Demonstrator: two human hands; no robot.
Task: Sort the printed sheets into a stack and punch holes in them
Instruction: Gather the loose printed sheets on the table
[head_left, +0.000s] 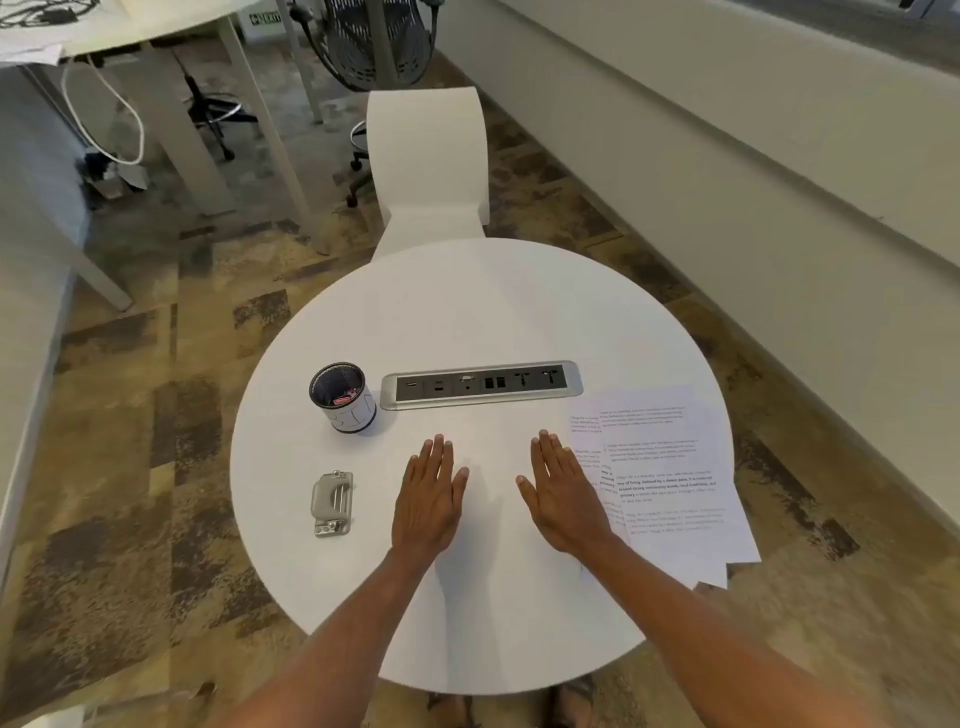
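Several printed sheets (670, 478) lie fanned in a loose, uneven pile on the right side of the round white table (467, 312), their lower corners hanging past the table's edge. A grey metal hole punch (332, 503) rests on the left side of the table. My left hand (430, 499) lies flat, palm down, on the bare tabletop between the punch and the sheets, holding nothing. Beside it my right hand (563, 499) also lies flat, palm down, its outer edge right at the left border of the sheets.
A mesh pen cup (344, 397) stands at the left, behind the punch. A recessed power socket strip (480, 385) runs across the table's middle. A white chair (428, 166) stands at the far side, with desks and an office chair behind it. A wall runs along the right.
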